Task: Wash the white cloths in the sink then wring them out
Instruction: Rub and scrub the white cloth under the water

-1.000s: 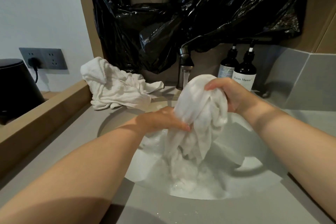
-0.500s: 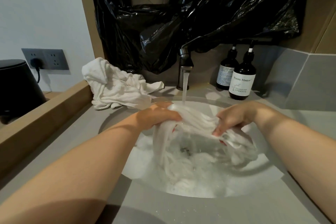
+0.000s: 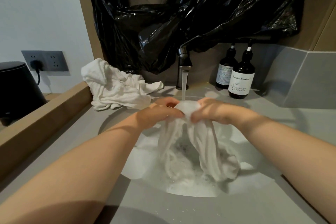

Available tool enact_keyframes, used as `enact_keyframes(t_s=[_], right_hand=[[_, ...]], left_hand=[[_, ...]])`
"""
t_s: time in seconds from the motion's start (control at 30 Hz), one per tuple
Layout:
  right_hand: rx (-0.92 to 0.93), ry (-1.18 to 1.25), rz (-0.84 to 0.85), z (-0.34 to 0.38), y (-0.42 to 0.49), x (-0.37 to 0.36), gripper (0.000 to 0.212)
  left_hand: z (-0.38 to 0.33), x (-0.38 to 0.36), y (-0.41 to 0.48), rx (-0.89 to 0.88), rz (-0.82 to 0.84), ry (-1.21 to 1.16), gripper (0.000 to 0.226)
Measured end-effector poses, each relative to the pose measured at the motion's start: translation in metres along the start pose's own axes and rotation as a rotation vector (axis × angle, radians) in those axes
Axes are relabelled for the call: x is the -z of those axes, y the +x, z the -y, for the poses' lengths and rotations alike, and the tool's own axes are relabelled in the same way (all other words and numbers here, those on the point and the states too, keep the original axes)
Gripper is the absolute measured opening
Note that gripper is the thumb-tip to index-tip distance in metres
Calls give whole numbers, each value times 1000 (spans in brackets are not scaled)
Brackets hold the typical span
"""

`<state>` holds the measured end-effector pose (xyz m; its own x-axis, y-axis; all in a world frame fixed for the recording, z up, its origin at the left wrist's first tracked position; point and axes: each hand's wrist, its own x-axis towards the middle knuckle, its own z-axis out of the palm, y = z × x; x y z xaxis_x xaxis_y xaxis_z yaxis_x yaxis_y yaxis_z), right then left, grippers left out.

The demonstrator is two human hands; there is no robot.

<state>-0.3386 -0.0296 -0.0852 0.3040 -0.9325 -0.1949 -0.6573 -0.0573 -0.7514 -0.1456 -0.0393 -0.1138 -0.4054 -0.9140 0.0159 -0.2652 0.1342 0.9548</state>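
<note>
A wet white cloth (image 3: 192, 147) hangs from both my hands into the round white sink (image 3: 138, 167), its lower folds lying in foamy water. My left hand (image 3: 160, 112) and my right hand (image 3: 212, 112) grip its bunched top close together, directly under the stream of water from the dark faucet (image 3: 184, 63). A second pile of white cloths (image 3: 116, 87) lies crumpled on the grey counter at the back left of the sink, apart from my hands.
Two dark pump bottles (image 3: 241, 80) stand at the back right of the counter. A black plastic bag (image 3: 181, 14) covers the wall above the faucet. A black kettle (image 3: 16, 89) sits at far left behind a wooden ledge (image 3: 45, 120), plugged into a wall socket (image 3: 45, 61).
My hands spread the cloth low over the sink, then came together under the running water, gathering the cloth's top between them. The pile on the counter has not moved.
</note>
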Motion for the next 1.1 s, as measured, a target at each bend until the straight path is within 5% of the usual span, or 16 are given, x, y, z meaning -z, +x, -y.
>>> enact_keyframes(t_s=[0.13, 0.27, 0.4, 0.53, 0.63, 0.77, 0.9, 0.97, 1.03, 1.1], right_hand=[[92, 464, -66, 13, -9, 14, 36], [185, 733, -184, 40, -24, 26, 23], [233, 1021, -235, 67, -42, 35, 18], [215, 1157, -266, 79, -48, 36, 32], [217, 1217, -231, 81, -49, 35, 37], [204, 1190, -178, 70, -44, 45, 29], [170, 831, -40, 44, -41, 70, 37], [101, 705, 70, 25, -36, 82, 53], [-25, 559, 140, 5, -31, 88, 72], [-143, 378, 177, -15, -25, 83, 53]], left_hand=[[-1, 1, -5, 50, 124, -2, 38], [-5, -16, -9, -32, 255, 102, 107], [-11, -35, -9, -105, 235, 64, 127], [-21, -45, -8, -166, 101, -118, 93], [-21, -42, -7, -80, 118, -157, 48], [-18, -25, -7, -1, 121, -78, 57], [-19, 1, -13, 103, 246, -203, 67], [-20, 9, -15, 174, 260, -231, 42], [-20, 14, -16, 269, 189, -117, 23], [-12, 20, -12, 335, 109, 133, 47]])
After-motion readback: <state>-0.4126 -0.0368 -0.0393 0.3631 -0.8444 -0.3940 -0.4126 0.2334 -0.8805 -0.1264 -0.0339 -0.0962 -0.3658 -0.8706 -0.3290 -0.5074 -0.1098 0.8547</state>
